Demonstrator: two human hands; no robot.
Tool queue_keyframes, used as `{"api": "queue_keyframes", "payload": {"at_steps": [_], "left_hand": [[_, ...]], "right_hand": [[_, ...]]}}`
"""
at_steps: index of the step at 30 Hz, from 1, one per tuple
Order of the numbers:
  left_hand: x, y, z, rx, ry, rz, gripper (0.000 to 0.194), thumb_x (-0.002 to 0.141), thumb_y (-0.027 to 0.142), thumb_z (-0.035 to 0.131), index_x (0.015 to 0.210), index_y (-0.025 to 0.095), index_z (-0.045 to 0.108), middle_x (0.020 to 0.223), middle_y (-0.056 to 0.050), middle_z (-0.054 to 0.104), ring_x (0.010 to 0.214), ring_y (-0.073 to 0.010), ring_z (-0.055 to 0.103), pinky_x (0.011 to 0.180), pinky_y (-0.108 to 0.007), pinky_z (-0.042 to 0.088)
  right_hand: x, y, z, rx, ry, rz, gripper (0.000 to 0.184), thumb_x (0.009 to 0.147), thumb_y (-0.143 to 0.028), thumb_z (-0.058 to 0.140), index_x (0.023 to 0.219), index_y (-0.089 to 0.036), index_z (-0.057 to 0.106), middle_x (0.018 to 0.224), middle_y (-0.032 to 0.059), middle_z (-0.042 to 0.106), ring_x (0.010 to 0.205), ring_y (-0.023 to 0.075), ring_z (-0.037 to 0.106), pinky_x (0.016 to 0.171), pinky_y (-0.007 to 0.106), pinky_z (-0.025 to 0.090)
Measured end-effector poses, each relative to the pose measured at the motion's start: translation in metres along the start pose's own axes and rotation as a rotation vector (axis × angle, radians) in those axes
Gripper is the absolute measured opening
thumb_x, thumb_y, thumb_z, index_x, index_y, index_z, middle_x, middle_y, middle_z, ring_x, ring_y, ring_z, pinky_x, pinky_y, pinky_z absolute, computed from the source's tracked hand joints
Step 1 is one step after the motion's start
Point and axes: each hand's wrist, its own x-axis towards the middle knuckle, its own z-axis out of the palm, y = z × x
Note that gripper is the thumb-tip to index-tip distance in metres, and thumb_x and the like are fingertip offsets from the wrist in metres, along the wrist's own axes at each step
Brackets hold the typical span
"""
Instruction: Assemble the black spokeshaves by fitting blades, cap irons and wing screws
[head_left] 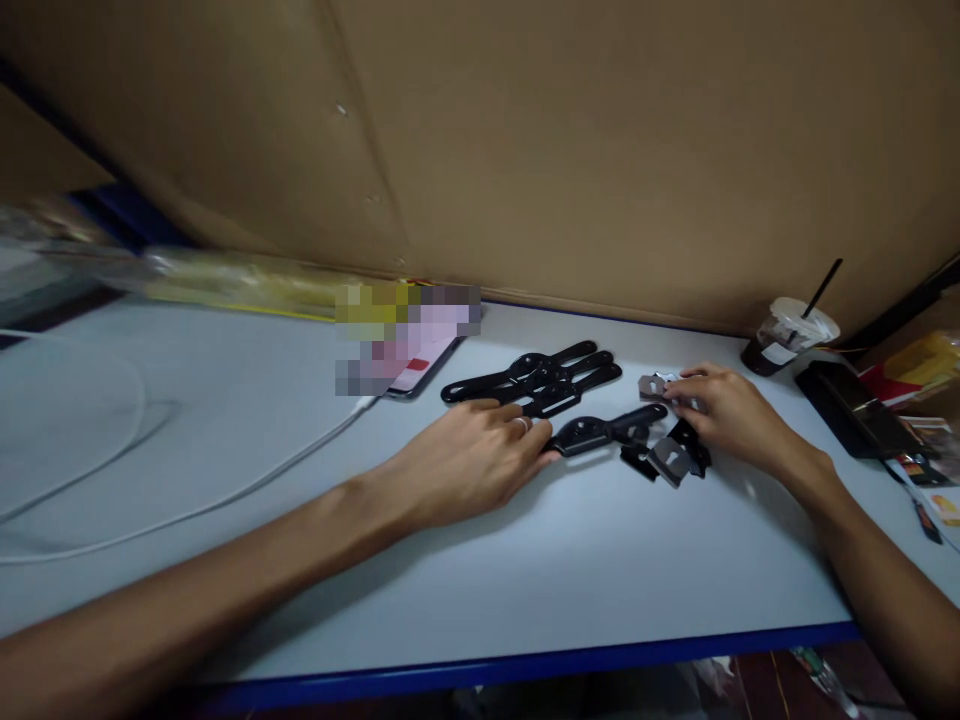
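My left hand [484, 450], a ring on one finger, is closed around the near end of a long black tool handle [589, 436] with a wider, holed middle part. Its far end points right, over the small metal plates. Between the fingertips of my right hand [724, 405] is a small grey metal plate [652, 388] with a cut-out. Below that hand lies a loose pile of similar pieces, among them a grey plate [673, 460] with a keyhole slot and a black plate [639, 462]. Several more black handles [540, 372] lie side by side behind my left hand.
A phone [424, 365] with a white cable [292, 468] lies at the back left. Plastic-wrapped yellow material [247, 283] runs along the cardboard wall [570, 150]. At the back right stand a lidded cup with a straw [787, 335] and a dark flat case [855, 405]. A blue edge [525, 665] borders the table.
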Motion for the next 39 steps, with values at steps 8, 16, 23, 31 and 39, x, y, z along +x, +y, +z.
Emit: {"api": "queue_keyframes", "payload": {"at_steps": [8, 16, 23, 31, 39], "left_hand": [[0.0, -0.005, 0.005, 0.063, -0.002, -0.12, 0.039, 0.105, 0.032, 0.039, 0.075, 0.018, 0.06, 0.067, -0.006, 0.065, 0.068, -0.0215, 0.062, 0.058, -0.032, 0.045], [-0.002, -0.002, 0.01, 0.058, -0.019, -0.127, 0.035, 0.102, 0.03, 0.042, 0.075, 0.017, 0.061, 0.071, -0.009, 0.065, 0.069, -0.0244, 0.062, 0.059, -0.036, 0.048], [-0.002, -0.002, 0.01, 0.03, -0.057, -0.188, 0.035, 0.102, 0.031, 0.041, 0.079, 0.016, 0.064, 0.073, -0.01, 0.066, 0.071, -0.026, 0.064, 0.06, -0.036, 0.049], [-0.001, 0.0, 0.01, -0.007, -0.095, -0.234, 0.026, 0.1, 0.028, 0.047, 0.088, 0.016, 0.067, 0.079, -0.011, 0.067, 0.076, -0.0292, 0.065, 0.063, -0.038, 0.051], [-0.001, 0.0, 0.01, 0.032, -0.087, -0.199, 0.026, 0.1, 0.027, 0.047, 0.084, 0.017, 0.066, 0.076, -0.01, 0.066, 0.074, -0.0295, 0.066, 0.061, -0.039, 0.05]], "right_hand": [[0.004, 0.015, 0.009, 0.008, 0.149, 0.238, 0.032, 0.095, -0.034, 0.06, 0.119, -0.014, 0.07, 0.108, 0.0156, 0.074, 0.102, 0.0324, 0.066, 0.084, 0.043, 0.049], [0.01, -0.01, 0.029, 0.157, 0.131, 0.184, 0.022, 0.088, -0.022, 0.067, 0.11, -0.018, 0.069, 0.11, 0.0114, 0.071, 0.103, 0.0285, 0.062, 0.089, 0.044, 0.048], [0.006, -0.017, 0.012, 0.293, 0.055, 0.101, 0.014, 0.085, -0.01, 0.064, 0.091, -0.022, 0.069, 0.09, 0.0025, 0.074, 0.088, 0.0207, 0.064, 0.08, 0.035, 0.048], [-0.012, -0.04, -0.004, 0.134, -0.154, 0.041, 0.087, 0.08, -0.057, 0.077, 0.151, -0.019, 0.044, 0.15, 0.0185, 0.051, 0.133, 0.0373, 0.049, 0.104, 0.052, 0.044], [-0.008, -0.053, -0.004, 0.085, -0.24, 0.005, 0.043, 0.083, -0.01, 0.059, 0.124, -0.021, 0.063, 0.123, 0.0099, 0.064, 0.109, 0.0261, 0.059, 0.089, 0.037, 0.047]]}}
